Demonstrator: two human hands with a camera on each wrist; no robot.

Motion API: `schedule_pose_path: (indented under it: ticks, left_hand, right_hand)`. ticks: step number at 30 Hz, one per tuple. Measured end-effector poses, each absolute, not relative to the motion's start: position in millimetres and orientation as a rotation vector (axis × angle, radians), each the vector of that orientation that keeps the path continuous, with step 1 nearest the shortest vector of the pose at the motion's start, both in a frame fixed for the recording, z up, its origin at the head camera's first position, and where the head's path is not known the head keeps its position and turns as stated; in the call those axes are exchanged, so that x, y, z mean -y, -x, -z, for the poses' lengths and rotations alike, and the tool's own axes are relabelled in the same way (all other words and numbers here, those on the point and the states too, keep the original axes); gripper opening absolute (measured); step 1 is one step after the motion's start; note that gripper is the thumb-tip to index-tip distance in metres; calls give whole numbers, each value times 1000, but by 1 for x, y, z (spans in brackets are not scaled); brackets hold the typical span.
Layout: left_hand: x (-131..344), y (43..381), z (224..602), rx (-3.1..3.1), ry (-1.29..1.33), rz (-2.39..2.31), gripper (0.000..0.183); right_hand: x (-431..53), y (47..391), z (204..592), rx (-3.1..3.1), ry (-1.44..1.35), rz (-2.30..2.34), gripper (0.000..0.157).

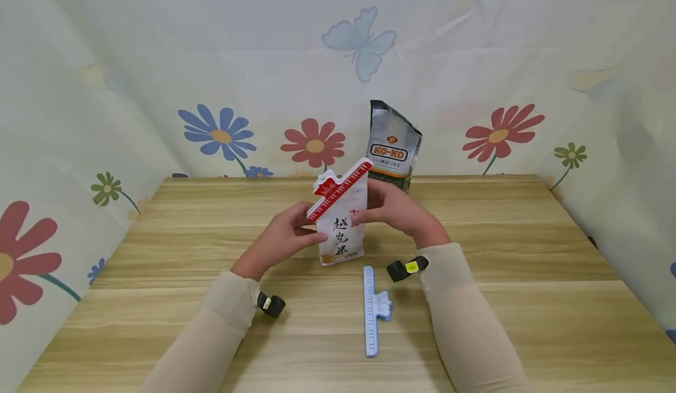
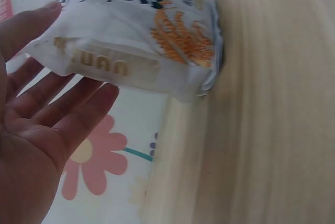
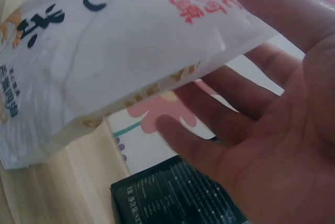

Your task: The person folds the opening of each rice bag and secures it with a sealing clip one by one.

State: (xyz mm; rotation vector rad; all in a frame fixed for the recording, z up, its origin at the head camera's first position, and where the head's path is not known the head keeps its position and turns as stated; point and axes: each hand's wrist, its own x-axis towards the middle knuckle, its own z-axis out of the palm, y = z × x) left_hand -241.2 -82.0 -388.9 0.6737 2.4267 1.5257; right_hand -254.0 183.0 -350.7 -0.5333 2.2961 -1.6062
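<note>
A white bag of rice (image 1: 340,241) with black and red lettering stands roughly upright between the two hands. Across its slanted top sits a red-and-white bag clip (image 1: 342,192) with ruler-like marks. My left hand (image 1: 282,234) holds the bag's left side, thumb in front and fingers behind. On the other side, my right hand (image 1: 401,208) grips the bag near its upper edge, thumb on the front face. In the left wrist view the bag's lower end (image 2: 183,41) shows printed wheat-like ears. Whether its base touches the table cannot be told.
A light blue bag clip (image 1: 371,314) lies on the wooden table (image 1: 475,322), nearer the body. Behind the right hand stands a silver and dark green KO-KO bag (image 1: 393,129). A flower-printed backdrop (image 1: 253,58) rises at the table's back edge.
</note>
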Motion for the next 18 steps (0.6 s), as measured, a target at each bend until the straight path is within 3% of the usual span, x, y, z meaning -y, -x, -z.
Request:
schedule_pose_path:
  ticks: [18]
  left_hand:
    - [89, 239, 394, -2489, -688, -1532, 47]
  right_hand:
    - [-172, 259, 365, -2365, 543, 1525, 58]
